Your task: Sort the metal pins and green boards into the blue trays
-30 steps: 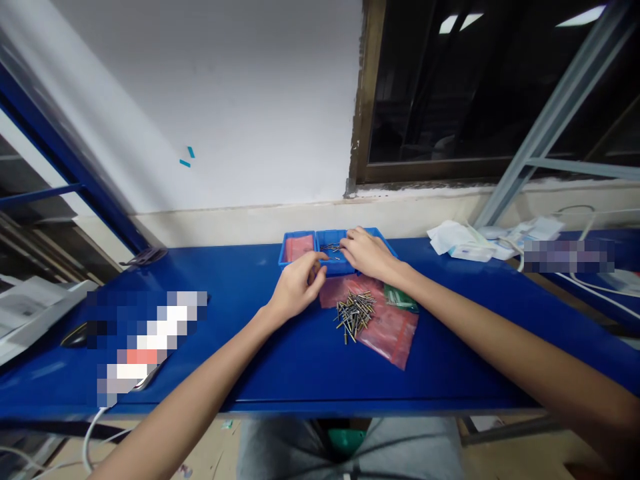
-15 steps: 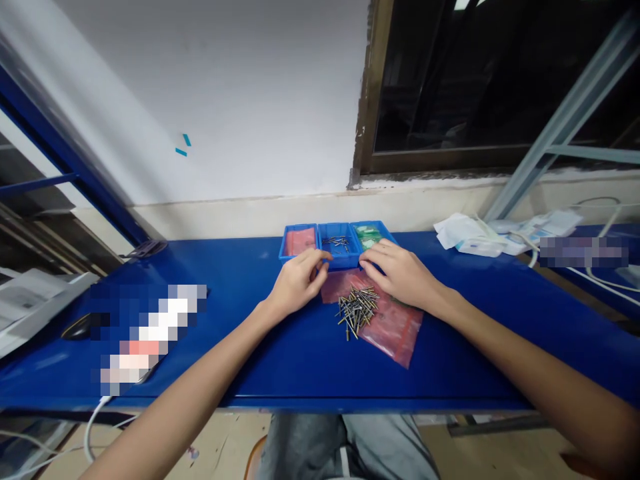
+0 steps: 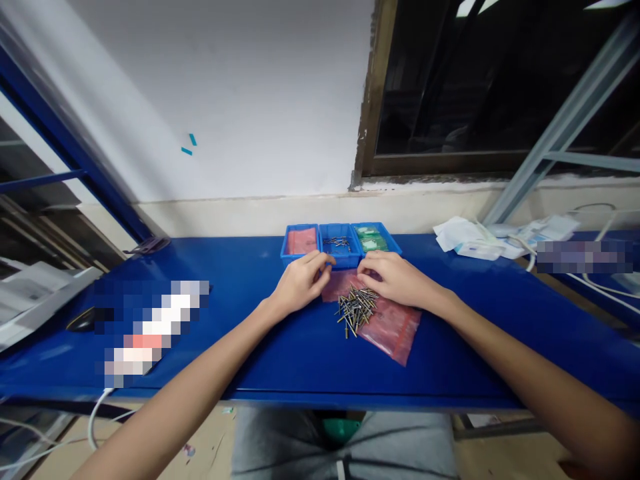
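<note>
Centre frame: left hand [image 3: 301,281] and right hand [image 3: 393,277] loosely curled, any hold unclear. Below, slim metal pins [image 3: 356,309] heaped partly on crinkled pink plastic bag [image 3: 395,328]; boxy blue bins [image 3: 346,260] above.

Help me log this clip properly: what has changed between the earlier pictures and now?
The right hand has drawn back toward the person from over the middle blue bin, to near the metal pins. Whether it took or let go of anything is unclear. The left hand, pins and pink bag stayed about as they were.
</note>
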Motion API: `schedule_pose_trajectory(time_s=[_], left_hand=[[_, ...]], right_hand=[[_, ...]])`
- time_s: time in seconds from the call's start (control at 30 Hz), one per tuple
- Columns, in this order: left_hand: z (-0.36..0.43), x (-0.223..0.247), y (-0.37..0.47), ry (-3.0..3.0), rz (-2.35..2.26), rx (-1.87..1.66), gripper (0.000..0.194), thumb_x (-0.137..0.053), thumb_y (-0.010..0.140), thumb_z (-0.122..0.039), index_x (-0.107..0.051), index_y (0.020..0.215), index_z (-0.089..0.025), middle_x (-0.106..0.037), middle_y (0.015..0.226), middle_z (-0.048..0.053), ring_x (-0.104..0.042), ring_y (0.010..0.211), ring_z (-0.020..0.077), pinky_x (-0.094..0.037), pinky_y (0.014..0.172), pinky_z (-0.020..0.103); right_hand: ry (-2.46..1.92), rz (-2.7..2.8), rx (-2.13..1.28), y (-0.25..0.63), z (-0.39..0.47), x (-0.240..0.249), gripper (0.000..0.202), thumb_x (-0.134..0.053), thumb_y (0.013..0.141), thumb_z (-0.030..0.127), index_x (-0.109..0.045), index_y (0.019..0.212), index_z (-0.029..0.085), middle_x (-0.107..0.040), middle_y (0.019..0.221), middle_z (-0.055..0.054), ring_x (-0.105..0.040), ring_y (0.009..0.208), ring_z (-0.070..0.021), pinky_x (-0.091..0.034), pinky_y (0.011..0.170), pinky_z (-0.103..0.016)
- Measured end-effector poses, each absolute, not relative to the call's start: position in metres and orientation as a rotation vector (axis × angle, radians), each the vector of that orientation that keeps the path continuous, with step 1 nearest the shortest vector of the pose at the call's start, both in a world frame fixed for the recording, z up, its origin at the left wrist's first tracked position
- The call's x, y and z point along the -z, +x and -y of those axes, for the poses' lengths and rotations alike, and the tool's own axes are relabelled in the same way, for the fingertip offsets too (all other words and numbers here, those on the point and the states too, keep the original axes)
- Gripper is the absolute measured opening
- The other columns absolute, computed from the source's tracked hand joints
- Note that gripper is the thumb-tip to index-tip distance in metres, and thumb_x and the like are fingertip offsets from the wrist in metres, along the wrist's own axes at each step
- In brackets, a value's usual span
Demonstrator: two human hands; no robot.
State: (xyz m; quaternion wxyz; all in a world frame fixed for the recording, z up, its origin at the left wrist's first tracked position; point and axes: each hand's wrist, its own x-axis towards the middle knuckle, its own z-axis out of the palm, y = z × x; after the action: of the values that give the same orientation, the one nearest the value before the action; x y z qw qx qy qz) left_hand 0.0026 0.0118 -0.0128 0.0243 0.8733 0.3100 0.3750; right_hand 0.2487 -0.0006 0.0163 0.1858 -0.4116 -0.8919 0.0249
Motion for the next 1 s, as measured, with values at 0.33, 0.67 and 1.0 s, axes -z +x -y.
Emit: schedule_pose_trajectory(time_s=[0.33,0.67,1.0], left_hand=[[-0.016,0.015,-0.001,2.713,-0.996,-1.185,0.017,-0.045,0.096,-0.016,-0.061,0.103,-0.016,-0.060,0.083,0.003,-0.054,0.069,0.0123,-0.046,0.068,0.027],[-0.017,0.017,-0.001,2.722,-0.990,-1.173,0.019,-0.045,0.096,-0.016,-0.062,0.103,-0.015,-0.063,0.087,0.004,-0.055,0.071,0.0128,-0.048,0.069,0.028],[-0.019,0.019,-0.004,2.737,-0.992,-1.138,0.019,-0.045,0.095,-0.014,-0.062,0.104,-0.016,-0.066,0.089,0.004,-0.059,0.074,0.0136,-0.049,0.071,0.028]], right_hand=[[-1.139,2.558,-0.191,0.245,0.002,-0.015,0.016,-0.052,0.094,0.020,-0.067,0.091,0.020,-0.067,0.093,-0.006,-0.060,0.088,-0.0189,-0.043,0.079,-0.031],[-1.158,2.660,-0.263,0.264,-0.011,-0.012,0.016,-0.051,0.090,0.016,-0.066,0.088,0.020,-0.066,0.090,-0.005,-0.059,0.084,-0.0180,-0.041,0.075,-0.030],[-1.169,2.642,-0.342,0.260,-0.007,-0.018,0.017,-0.051,0.090,0.013,-0.065,0.083,0.018,-0.067,0.081,-0.003,-0.059,0.077,-0.0165,-0.040,0.071,-0.028]])
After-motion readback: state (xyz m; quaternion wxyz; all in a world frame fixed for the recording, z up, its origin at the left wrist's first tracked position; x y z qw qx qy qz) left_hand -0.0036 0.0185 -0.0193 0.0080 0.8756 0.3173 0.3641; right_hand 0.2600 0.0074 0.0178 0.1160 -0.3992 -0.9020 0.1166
